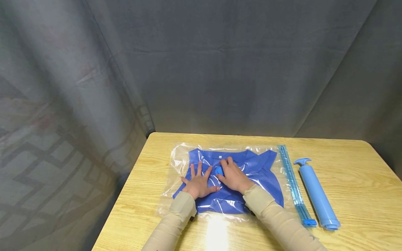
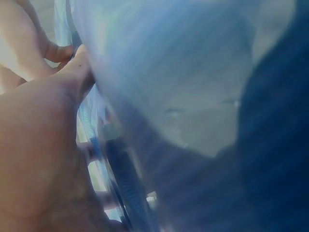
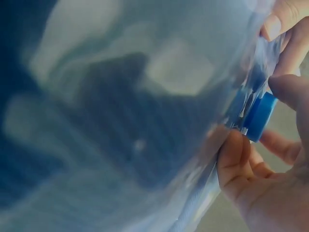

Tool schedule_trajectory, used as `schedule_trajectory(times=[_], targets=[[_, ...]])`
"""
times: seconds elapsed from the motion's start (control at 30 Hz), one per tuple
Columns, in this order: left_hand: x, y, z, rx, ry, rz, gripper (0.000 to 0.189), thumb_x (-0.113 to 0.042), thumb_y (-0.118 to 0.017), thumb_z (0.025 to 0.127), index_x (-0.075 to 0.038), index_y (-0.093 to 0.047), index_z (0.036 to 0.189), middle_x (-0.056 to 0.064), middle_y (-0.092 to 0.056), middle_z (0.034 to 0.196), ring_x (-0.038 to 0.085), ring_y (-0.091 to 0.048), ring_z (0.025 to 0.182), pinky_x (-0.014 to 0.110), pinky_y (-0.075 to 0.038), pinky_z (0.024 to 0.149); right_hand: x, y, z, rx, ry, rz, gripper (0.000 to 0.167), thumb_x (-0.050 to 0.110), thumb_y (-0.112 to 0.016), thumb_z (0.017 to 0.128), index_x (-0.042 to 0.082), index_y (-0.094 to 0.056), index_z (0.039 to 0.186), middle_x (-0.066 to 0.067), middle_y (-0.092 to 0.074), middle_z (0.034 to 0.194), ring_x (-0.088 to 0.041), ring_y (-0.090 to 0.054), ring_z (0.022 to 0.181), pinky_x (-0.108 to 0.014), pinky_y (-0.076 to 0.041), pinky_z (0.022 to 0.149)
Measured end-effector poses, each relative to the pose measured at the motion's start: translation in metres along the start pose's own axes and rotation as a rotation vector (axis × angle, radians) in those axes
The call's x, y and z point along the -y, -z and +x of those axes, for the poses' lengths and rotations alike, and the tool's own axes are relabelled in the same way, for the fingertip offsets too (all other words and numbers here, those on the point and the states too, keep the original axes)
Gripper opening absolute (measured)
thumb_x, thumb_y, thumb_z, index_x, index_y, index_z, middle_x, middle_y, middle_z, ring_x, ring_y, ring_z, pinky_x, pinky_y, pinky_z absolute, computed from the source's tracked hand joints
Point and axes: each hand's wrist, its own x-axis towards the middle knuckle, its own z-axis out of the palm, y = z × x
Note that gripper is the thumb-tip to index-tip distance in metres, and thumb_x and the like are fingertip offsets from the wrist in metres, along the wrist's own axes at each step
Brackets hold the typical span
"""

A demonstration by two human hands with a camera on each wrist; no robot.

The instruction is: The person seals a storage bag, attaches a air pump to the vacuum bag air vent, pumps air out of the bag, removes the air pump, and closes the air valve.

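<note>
A clear plastic vacuum storage bag (image 1: 183, 153) lies flat on the table with a folded blue garment (image 1: 265, 181) inside. My left hand (image 1: 198, 185) rests on the bag's left half, fingers spread. At the bag's middle, the thumb and fingers of my right hand (image 1: 233, 176) grip the round blue valve cap (image 1: 219, 170) from either side. In the right wrist view the cap (image 3: 260, 117) stands up from the plastic between the right hand's (image 3: 270, 193) thumb and fingers. The left wrist view shows my left hand (image 2: 43, 150) against the shiny plastic.
Along the bag's right edge runs a blue zip strip (image 1: 292, 177), with a blue slider clip (image 1: 309, 222) at its near end. A blue hand pump (image 1: 318, 197) with a T-handle lies right of it. The wooden table (image 1: 361, 195) ends at a grey curtain (image 1: 220, 69).
</note>
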Motion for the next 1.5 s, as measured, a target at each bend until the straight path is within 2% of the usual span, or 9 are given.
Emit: schedule_trajectory(times=[0.23, 0.37, 0.57, 0.77, 0.97, 1.23, 1.33, 1.5], targets=[[0.001, 0.0, 0.001, 0.003, -0.001, 0.003, 0.094, -0.077, -0.051, 0.079, -0.034, -0.017, 0.155, 0.009, 0.006, 0.164, 0.044, 0.007, 0.148, 0.082, -0.019, 0.097, -0.002, -0.001, 0.001, 0.009, 0.051, -0.021, 0.025, 0.018, -0.072, 0.085, 0.003, -0.06, 0.101, -0.014, -0.05, 0.098, -0.03, -0.058, 0.084, -0.045, -0.052, 0.079], [0.001, 0.0, 0.001, 0.006, -0.001, 0.002, 0.093, -0.077, -0.051, 0.079, -0.034, -0.017, 0.155, 0.009, 0.006, 0.164, 0.044, 0.007, 0.148, 0.082, -0.019, 0.097, -0.002, 0.0, 0.0, 0.008, 0.1, -0.015, 0.024, 0.011, -0.072, 0.083, 0.003, -0.061, 0.103, -0.014, -0.051, 0.101, -0.031, -0.058, 0.089, -0.046, -0.051, 0.083], [0.0, -0.001, 0.001, 0.002, 0.003, -0.008, 0.093, -0.076, -0.052, 0.079, -0.034, -0.018, 0.154, 0.01, 0.004, 0.164, 0.044, 0.007, 0.148, 0.083, -0.018, 0.097, -0.002, 0.001, -0.002, 0.036, 0.13, -0.003, 0.027, 0.006, -0.068, 0.082, 0.006, -0.064, 0.109, -0.012, -0.052, 0.107, -0.033, -0.057, 0.096, -0.047, -0.051, 0.083], [0.001, -0.002, 0.0, 0.006, 0.004, -0.011, 0.093, -0.076, -0.053, 0.079, -0.034, -0.019, 0.154, 0.01, 0.004, 0.164, 0.044, 0.006, 0.148, 0.083, -0.018, 0.097, -0.005, 0.001, -0.004, -0.004, 0.147, 0.012, 0.026, 0.009, -0.066, 0.085, 0.003, -0.063, 0.11, -0.013, -0.052, 0.104, -0.026, -0.058, 0.087, -0.043, -0.052, 0.08], [0.0, 0.0, 0.0, -0.001, 0.001, -0.011, 0.093, -0.076, -0.052, 0.079, -0.034, -0.019, 0.154, 0.01, 0.004, 0.164, 0.044, 0.006, 0.148, 0.082, -0.018, 0.097, -0.01, 0.002, -0.001, -0.026, 0.085, 0.094, 0.028, 0.009, -0.065, 0.083, 0.002, -0.062, 0.11, -0.012, -0.052, 0.101, -0.023, -0.058, 0.081, -0.042, -0.052, 0.078], [0.001, -0.002, 0.0, -0.006, 0.002, -0.019, 0.093, -0.076, -0.053, 0.079, -0.033, -0.02, 0.154, 0.01, 0.003, 0.164, 0.044, 0.005, 0.148, 0.083, -0.018, 0.097, -0.021, 0.005, 0.008, -0.089, -0.115, 0.234, 0.026, 0.016, -0.072, 0.08, 0.005, -0.063, 0.102, -0.011, -0.061, 0.097, -0.025, -0.058, 0.089, -0.043, -0.049, 0.083], [0.001, -0.003, 0.001, -0.01, 0.001, -0.025, 0.093, -0.076, -0.053, 0.078, -0.033, -0.02, 0.154, 0.01, 0.002, 0.164, 0.044, 0.005, 0.148, 0.083, -0.018, 0.097, -0.027, 0.012, 0.01, -0.098, -0.142, 0.217, 0.027, 0.019, -0.074, 0.081, 0.005, -0.062, 0.101, -0.013, -0.062, 0.098, -0.027, -0.059, 0.091, -0.045, -0.049, 0.083], [0.001, -0.003, 0.001, -0.016, 0.003, -0.025, 0.093, -0.076, -0.054, 0.078, -0.034, -0.02, 0.154, 0.01, 0.001, 0.164, 0.044, 0.005, 0.148, 0.083, -0.018, 0.097, -0.037, 0.027, 0.015, -0.091, -0.133, 0.144, 0.029, 0.02, -0.074, 0.082, 0.005, -0.063, 0.104, -0.014, -0.059, 0.099, -0.029, -0.059, 0.089, -0.046, -0.051, 0.083]])
